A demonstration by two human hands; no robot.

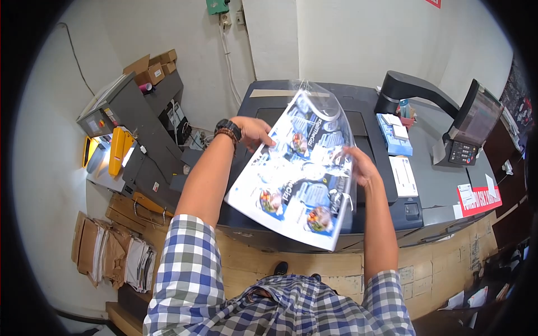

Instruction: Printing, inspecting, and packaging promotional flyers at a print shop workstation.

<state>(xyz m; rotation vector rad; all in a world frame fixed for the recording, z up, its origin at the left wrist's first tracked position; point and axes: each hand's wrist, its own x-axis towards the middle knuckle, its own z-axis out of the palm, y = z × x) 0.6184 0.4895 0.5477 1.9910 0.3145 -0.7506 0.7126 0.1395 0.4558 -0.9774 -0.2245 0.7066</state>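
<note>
A stack of glossy printed sheets [291,173], with blue and food pictures on white, is tilted in front of me above a large dark printer [370,129]. Clear plastic film [330,101], which looks like a bag, covers its upper end and right side. My left hand [252,133], with a black watch and a beaded bracelet at the wrist, pinches the left edge, thumb on top. My right hand [363,167] is closed on the right edge, over the plastic. The fingers beneath the sheets are hidden.
A monitor and keypad [471,129] stand on the printer's right side. Nearby lie a blue box [395,137] and a paper sheet [403,176]. At left is a grey machine with a yellow part [119,151]. Stacked cardboard and paper [112,252] lean by the left wall.
</note>
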